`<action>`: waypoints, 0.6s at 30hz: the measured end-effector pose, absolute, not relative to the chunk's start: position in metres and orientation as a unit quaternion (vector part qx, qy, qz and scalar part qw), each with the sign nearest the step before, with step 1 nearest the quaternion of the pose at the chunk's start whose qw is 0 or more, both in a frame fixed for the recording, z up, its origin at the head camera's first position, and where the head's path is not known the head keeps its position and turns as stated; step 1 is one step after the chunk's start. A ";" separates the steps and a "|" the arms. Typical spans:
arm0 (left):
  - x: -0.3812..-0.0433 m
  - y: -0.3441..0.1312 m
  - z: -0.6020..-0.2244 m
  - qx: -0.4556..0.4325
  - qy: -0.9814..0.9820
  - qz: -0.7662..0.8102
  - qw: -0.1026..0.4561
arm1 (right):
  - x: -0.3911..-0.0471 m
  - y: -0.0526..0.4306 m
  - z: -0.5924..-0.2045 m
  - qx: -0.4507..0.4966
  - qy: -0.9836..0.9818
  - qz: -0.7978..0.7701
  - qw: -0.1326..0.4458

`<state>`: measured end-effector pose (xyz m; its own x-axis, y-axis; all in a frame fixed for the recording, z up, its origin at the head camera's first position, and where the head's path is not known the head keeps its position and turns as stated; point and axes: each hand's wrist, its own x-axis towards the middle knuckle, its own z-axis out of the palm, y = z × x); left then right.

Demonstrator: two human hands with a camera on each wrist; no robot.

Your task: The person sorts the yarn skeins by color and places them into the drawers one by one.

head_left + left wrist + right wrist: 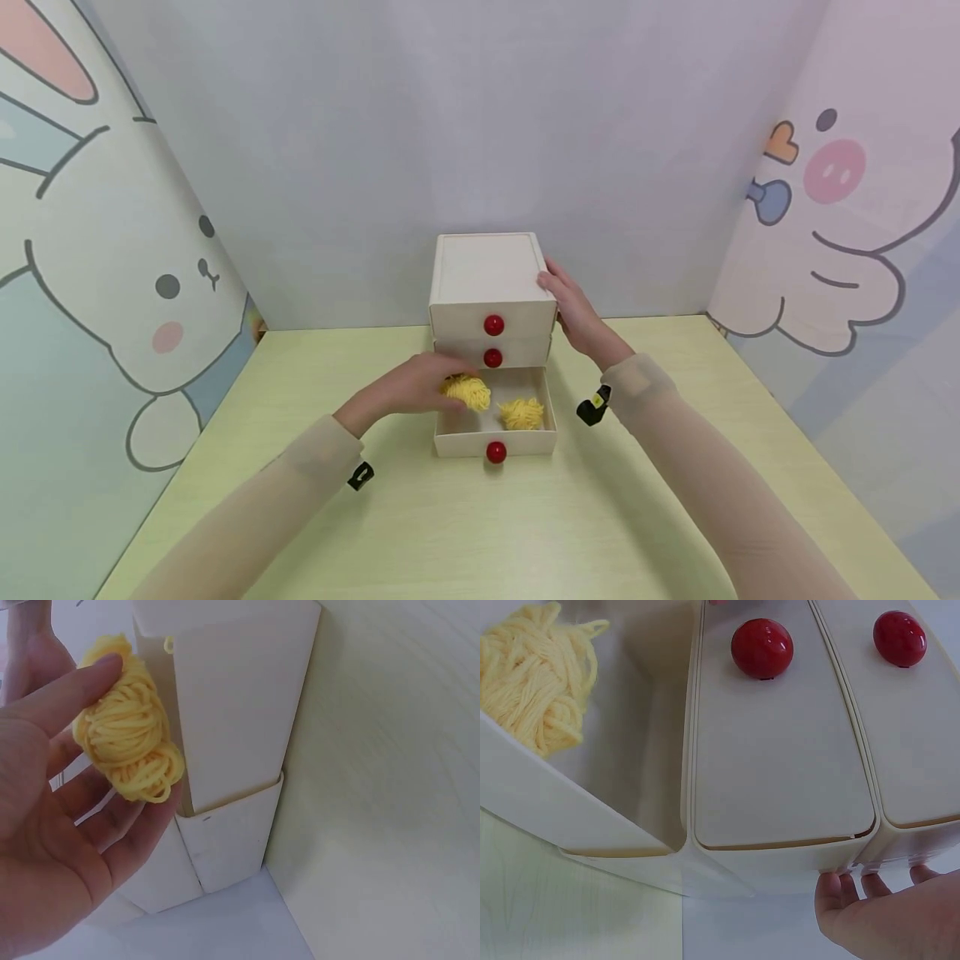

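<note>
A small white drawer cabinet has three stacked drawers with red knobs. Its bottom drawer is pulled out. My left hand holds a bundle of yellow yarn over the left side of that drawer, the thumb on one face and the fingers behind it. Another yellow yarn bundle lies in the drawer's right part. On the cabinet's right side, my right hand rests with its fingertips against the wall, as the right wrist view shows.
Both upper drawers, with red knobs, are closed. Underneath is a pale wood-grain table. A plain pale backdrop rises behind the cabinet, and cartoon-printed panels stand at left and right.
</note>
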<state>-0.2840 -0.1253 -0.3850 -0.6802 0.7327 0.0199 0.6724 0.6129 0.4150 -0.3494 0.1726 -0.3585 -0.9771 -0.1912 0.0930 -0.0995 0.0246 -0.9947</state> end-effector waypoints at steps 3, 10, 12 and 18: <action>-0.285 -0.121 -0.389 0.402 0.891 0.198 0.073 | -0.349 0.173 -0.358 -0.102 0.716 -0.690 0.035; -0.287 -0.112 -0.397 0.417 0.885 0.194 0.070 | -0.349 0.174 -0.358 -0.107 0.713 -0.693 0.033; -0.287 -0.110 -0.399 0.422 0.883 0.192 0.070 | -0.349 0.174 -0.358 -0.106 0.711 -0.694 0.033; -0.286 -0.104 -0.402 0.430 0.882 0.180 0.071 | -0.350 0.173 -0.358 -0.109 0.710 -0.695 0.033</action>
